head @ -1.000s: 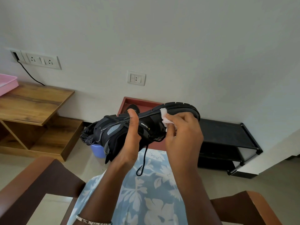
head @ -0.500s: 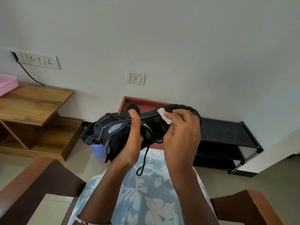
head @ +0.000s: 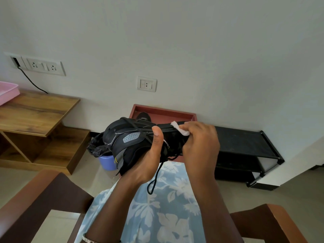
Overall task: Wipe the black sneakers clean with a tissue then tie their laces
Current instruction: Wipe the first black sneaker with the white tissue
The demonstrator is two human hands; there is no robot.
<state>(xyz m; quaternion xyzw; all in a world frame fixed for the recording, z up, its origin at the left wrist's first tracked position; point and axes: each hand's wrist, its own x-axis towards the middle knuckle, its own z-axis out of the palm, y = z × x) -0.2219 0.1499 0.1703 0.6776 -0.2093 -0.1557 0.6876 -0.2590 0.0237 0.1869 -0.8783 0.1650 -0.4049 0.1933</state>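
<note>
Black sneaker (head: 129, 140) is gripped sideways by left hand (head: 149, 163) so tissue (head: 179, 128), pinched in right hand (head: 200, 146), reaches its sole edge.

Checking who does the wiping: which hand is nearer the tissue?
Right. The right hand pinches the tissue against the sole edge of the sneaker; the left hand grips the sneaker mid-length, apart from the tissue.

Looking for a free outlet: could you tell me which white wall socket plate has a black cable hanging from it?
The long white plate far left, above the wooden table; the small square plate has none.
</note>
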